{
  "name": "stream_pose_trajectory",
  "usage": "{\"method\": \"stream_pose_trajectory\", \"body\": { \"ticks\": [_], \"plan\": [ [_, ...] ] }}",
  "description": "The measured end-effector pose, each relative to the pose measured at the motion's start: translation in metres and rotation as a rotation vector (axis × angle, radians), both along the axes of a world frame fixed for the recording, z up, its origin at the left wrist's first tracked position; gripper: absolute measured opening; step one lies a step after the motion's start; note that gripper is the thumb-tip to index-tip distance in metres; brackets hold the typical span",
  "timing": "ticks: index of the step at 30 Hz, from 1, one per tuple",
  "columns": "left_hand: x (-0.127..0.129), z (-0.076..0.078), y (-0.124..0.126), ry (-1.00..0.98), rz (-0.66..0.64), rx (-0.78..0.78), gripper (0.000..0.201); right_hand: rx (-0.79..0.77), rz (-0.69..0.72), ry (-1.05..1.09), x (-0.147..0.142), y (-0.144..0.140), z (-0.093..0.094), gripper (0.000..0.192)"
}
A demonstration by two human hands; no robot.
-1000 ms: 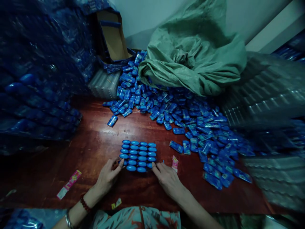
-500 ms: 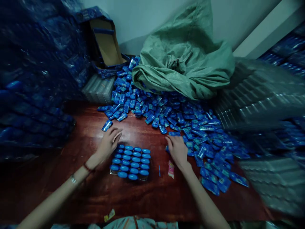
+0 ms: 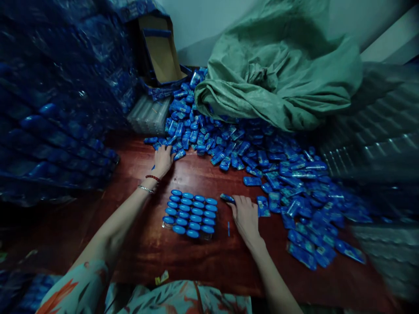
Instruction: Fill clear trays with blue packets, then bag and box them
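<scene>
Head view. My right grip [image 3: 246, 218] pinches a blue pack [image 3: 227, 199]; my left grip [image 3: 163, 160] is at the pile's [image 3: 235, 150] near-left edge, closure unclear. Step, judged: picking up packs. Next move calls for securing one left-handed. Tray [image 3: 167, 226] bears rows of blue packs [image 3: 196, 211]; sack [image 3: 278, 83] contents hidden.

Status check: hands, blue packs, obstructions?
Right hand holding blue pack. Left hand at pile, grip unclear. Blue rows on table; thin strip alongside.

From here, loose packets [image 3: 225, 162] sprawl across the table [image 3: 137, 244] from upper centre to lower right, a sack [image 3: 278, 87] behind them, packet rows [image 3: 196, 211] lower centre, a carton [image 3: 165, 59] upper left.
</scene>
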State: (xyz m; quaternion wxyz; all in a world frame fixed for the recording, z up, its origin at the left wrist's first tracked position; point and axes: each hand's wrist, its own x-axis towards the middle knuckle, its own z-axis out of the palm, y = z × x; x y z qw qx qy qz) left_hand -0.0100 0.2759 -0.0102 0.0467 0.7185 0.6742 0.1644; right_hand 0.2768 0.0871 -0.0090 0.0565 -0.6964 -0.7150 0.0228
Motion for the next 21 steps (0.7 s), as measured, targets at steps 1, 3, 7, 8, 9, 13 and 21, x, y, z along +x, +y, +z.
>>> {"method": "stream_pose_trajectory", "body": {
  "ticks": [1, 3, 7, 8, 9, 13, 21],
  "plan": [
    [-0.002, -0.002, -0.003, -0.040, -0.006, 0.008, 0.032, 0.027, -0.006, 0.096, 0.000, -0.014, 0.000, 0.022],
    [-0.008, -0.006, -0.011, -0.171, -0.043, 0.050, 0.034, 0.082, -0.044, 0.327, 0.002, -0.039, 0.001, 0.026],
    [-0.030, -0.004, -0.056, -0.448, -0.077, 0.146, 0.024, 0.001, -0.197, 0.804, 0.011, -0.081, 0.009, 0.031],
    [-0.038, -0.003, -0.073, -0.499, -0.040, 0.149, 0.023, -0.048, -0.219, 0.895, 0.013, -0.090, 0.011, 0.032],
    [-0.046, -0.003, -0.092, -0.547, 0.010, 0.145, 0.024, -0.093, -0.220, 0.957, 0.014, -0.097, 0.013, 0.032],
    [-0.077, -0.011, -0.167, -0.775, 0.214, 0.018, 0.035, -0.102, -0.097, 0.927, 0.004, -0.114, 0.017, 0.026],
    [-0.091, -0.022, -0.203, -0.981, 0.397, -0.108, 0.058, 0.169, 0.372, 0.482, -0.031, -0.094, 0.002, 0.025]
  ]
}}
